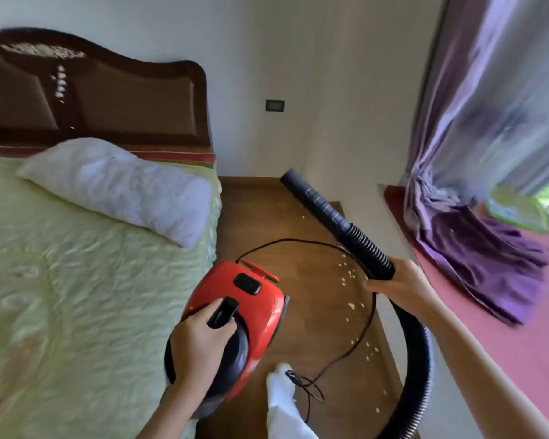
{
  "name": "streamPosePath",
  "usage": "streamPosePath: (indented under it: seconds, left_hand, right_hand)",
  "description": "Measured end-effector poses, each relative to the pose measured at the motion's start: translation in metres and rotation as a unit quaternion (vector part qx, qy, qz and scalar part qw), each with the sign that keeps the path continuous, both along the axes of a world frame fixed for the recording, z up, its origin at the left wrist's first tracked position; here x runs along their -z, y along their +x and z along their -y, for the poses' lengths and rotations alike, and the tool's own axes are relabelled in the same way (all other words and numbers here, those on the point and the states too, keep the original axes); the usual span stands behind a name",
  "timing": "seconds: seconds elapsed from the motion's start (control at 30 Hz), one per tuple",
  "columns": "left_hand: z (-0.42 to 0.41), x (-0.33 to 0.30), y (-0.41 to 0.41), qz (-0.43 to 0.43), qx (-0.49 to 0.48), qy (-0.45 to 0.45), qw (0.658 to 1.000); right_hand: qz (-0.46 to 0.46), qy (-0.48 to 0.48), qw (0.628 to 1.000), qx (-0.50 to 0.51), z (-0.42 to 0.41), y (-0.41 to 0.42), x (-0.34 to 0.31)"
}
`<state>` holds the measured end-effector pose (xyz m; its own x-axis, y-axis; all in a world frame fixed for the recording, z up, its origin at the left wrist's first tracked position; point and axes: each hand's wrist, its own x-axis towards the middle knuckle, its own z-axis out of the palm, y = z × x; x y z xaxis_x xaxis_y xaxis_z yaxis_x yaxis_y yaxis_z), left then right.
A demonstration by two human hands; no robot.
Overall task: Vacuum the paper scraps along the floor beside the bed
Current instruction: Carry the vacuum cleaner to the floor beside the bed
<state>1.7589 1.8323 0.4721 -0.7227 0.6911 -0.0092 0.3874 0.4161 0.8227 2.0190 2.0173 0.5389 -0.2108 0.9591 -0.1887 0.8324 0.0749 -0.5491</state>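
A red canister vacuum [254, 296] hangs above the wooden floor [260, 210] next to the bed [76, 280]. My left hand [200, 346] grips its black carry handle. My right hand [396, 280] is closed around the black ribbed hose [365, 248], whose smooth nozzle tube [311, 198] points up and away, off the floor. The hose loops down behind my right arm. Several small pale paper scraps [349, 277] lie scattered along the floor strip between the bed and the raised ledge.
The black power cord [362, 331] curls across the floor among the scraps. A leg in white [282, 403] stands at the bottom. A pink raised ledge [488, 327] with a purple curtain [488, 153] borders the right. A pillow [121, 185] lies on the bed.
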Motion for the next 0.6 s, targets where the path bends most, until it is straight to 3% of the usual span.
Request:
streamPosePath:
  seconds: [0.43, 0.6]
  left_hand:
    - [-0.285, 0.002, -0.081, -0.021, -0.015, -0.010, 1.000]
    - [-0.393, 0.036, -0.141, -0.017, -0.007, -0.016, 1.000]
  right_hand:
    - [-0.005, -0.031, 0.999, -0.035, -0.305, -0.097, 0.014]
    - [0.005, -0.040, 0.999, -0.034, -0.417, -0.152, 0.040]
